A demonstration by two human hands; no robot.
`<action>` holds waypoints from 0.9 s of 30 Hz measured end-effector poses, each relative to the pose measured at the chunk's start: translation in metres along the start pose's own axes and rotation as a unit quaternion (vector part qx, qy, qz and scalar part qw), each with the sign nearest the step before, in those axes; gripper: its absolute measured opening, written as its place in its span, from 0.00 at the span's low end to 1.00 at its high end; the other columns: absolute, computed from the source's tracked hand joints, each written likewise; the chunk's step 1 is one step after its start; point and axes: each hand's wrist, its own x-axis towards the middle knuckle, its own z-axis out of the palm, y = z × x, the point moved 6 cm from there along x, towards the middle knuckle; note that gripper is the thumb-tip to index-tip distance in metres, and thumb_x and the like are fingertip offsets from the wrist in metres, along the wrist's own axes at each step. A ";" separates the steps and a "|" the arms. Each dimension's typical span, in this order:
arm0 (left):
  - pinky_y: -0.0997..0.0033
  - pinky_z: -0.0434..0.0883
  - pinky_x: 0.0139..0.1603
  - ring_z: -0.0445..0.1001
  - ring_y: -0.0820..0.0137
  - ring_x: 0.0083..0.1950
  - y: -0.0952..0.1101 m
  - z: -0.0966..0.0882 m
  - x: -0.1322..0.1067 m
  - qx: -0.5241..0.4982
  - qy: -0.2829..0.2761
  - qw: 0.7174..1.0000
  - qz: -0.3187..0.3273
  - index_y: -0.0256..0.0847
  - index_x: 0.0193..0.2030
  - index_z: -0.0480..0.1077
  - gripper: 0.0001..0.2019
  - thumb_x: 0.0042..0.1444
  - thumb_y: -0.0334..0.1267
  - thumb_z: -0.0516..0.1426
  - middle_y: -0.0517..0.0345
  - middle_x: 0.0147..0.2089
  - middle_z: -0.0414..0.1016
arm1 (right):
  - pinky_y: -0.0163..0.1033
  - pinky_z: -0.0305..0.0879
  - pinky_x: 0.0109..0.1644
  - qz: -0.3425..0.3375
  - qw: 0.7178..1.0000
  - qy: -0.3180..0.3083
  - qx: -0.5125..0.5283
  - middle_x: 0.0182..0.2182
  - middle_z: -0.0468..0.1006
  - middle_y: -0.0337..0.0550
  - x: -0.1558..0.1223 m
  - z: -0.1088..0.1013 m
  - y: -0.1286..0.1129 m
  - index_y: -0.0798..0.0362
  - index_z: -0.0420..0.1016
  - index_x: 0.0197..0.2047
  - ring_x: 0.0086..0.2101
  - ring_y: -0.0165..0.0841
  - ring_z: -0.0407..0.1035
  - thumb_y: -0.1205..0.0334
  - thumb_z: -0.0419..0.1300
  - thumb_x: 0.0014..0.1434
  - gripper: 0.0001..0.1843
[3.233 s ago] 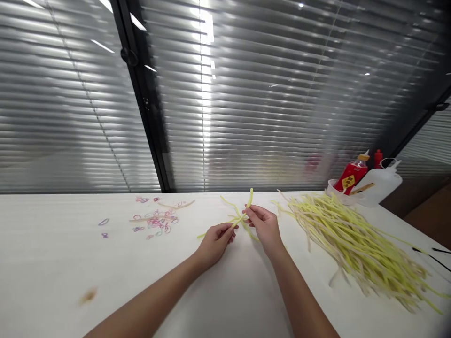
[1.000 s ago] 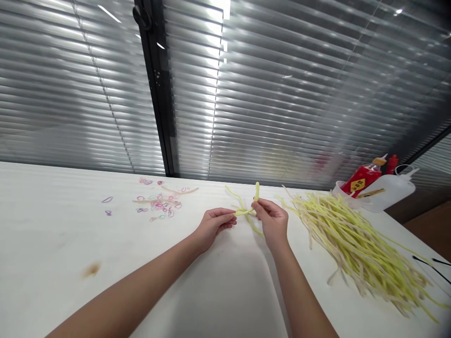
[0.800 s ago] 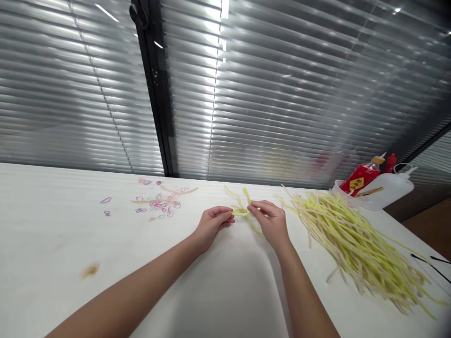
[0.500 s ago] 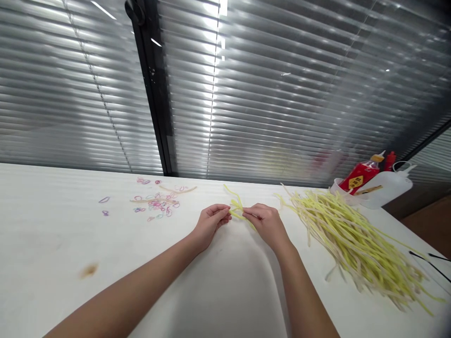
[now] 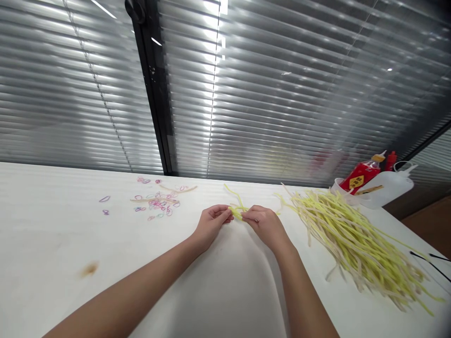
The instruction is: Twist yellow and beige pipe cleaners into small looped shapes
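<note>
Both hands meet over the middle of the white table (image 5: pixel 52 244). My left hand (image 5: pixel 210 224) and my right hand (image 5: pixel 265 225) each pinch a small bunch of yellow strands (image 5: pixel 237 211) between their fingertips. The bunch is folded and its loose ends trail toward the window. A large heap of long yellow and pale strands (image 5: pixel 355 237) lies to the right of my right hand.
Small coloured rubber bands (image 5: pixel 157 204) are scattered at the back left, with two pale strands among them. A red bottle (image 5: pixel 359 178) and a white squeeze bottle (image 5: pixel 387 185) stand at the back right. Black cable ties (image 5: pixel 430 263) lie at the right edge. Window blinds close off the back.
The upright end of the strand in my right hand has been folded down. Both hands have drawn closer together, with the bunch now compact between the fingertips.
</note>
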 end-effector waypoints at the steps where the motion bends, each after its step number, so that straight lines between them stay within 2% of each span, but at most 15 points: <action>1: 0.68 0.69 0.43 0.73 0.71 0.35 0.000 0.000 0.000 0.004 -0.002 1.000 0.001 0.34 0.38 0.73 0.16 0.45 0.43 0.65 0.54 0.31 0.77 | 0.34 0.61 0.34 0.000 1.000 -0.003 -0.005 0.31 0.78 0.39 0.000 0.000 -0.001 0.43 0.81 0.36 0.31 0.32 0.71 0.68 0.56 0.58 0.13; 5: 0.69 0.68 0.43 0.73 0.71 0.36 0.002 0.003 -0.002 0.017 -0.018 1.000 0.009 0.35 0.39 0.73 0.16 0.46 0.42 0.64 0.54 0.33 0.77 | 0.33 0.60 0.34 0.001 1.000 -0.019 -0.024 0.31 0.78 0.39 -0.001 0.001 -0.002 0.45 0.81 0.33 0.31 0.31 0.71 0.69 0.56 0.58 0.13; 9: 0.70 0.68 0.42 0.73 0.71 0.35 0.003 0.004 -0.003 0.031 -0.025 0.999 0.007 0.35 0.36 0.73 0.14 0.46 0.42 0.64 0.55 0.31 0.76 | 0.32 0.59 0.33 -0.001 0.999 -0.026 -0.037 0.29 0.78 0.38 0.000 0.002 -0.002 0.45 0.80 0.30 0.31 0.30 0.71 0.68 0.56 0.59 0.14; 14: 0.72 0.68 0.40 0.72 0.72 0.33 0.002 0.000 -0.001 -0.004 -0.008 1.000 -0.010 0.35 0.33 0.73 0.11 0.46 0.41 0.64 0.57 0.29 0.75 | 0.32 0.61 0.35 -0.010 0.998 -0.020 -0.055 0.33 0.78 0.38 -0.001 0.000 -0.003 0.45 0.79 0.39 0.33 0.30 0.72 0.64 0.56 0.60 0.10; 19: 0.73 0.69 0.41 0.73 0.74 0.33 -0.003 -0.007 0.002 -0.067 0.027 0.996 -0.045 0.35 0.32 0.73 0.10 0.45 0.39 0.65 0.57 0.28 0.74 | 0.33 0.63 0.38 -0.029 0.997 0.002 -0.071 0.37 0.79 0.40 -0.002 0.000 -0.004 0.46 0.77 0.46 0.37 0.32 0.72 0.58 0.56 0.61 0.12; 22: 0.74 0.70 0.41 0.73 0.75 0.33 -0.002 -0.007 0.002 -0.088 0.034 0.994 -0.055 0.35 0.32 0.73 0.10 0.44 0.37 0.66 0.57 0.28 0.74 | 0.34 0.64 0.39 -0.028 0.997 0.009 -0.069 0.38 0.79 0.40 -0.002 -0.001 -0.004 0.46 0.76 0.47 0.39 0.33 0.71 0.59 0.57 0.60 0.13; 27: 0.75 0.71 0.42 0.74 0.74 0.33 -0.001 -0.007 0.002 -0.111 0.045 0.991 -0.055 0.36 0.32 0.73 0.11 0.42 0.36 0.67 0.58 0.28 0.75 | 0.33 0.64 0.36 -0.025 0.999 0.012 -0.046 0.36 0.78 0.39 -0.001 0.000 -0.004 0.44 0.76 0.48 0.36 0.31 0.71 0.65 0.56 0.61 0.14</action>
